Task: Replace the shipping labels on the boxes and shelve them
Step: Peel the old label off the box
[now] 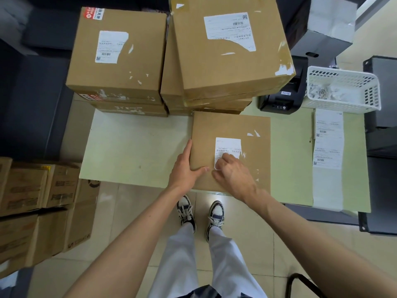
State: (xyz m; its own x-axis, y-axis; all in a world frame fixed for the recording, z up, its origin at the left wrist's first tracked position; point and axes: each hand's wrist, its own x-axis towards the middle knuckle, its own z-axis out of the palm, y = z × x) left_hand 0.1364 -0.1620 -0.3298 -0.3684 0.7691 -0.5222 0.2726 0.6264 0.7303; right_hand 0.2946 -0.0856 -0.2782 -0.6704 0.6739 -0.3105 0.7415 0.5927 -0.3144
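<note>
Fingertips of the right hand (pixel 233 175) are hiding the white paper shipping label's (pixel 228 149) lower corner, curled and pinching there; left hand (pixel 186 166) is lying flat, fingers spread, bracing the flat brown cardboard box (pixel 231 151) on the pale green table (pixel 137 145).

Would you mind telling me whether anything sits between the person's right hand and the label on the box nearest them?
Nothing visible does. The right hand already rests on the label, fingertips at its lower left corner, while the left hand steadies the left edge of the box. The box top around the label is bare cardboard.
</note>
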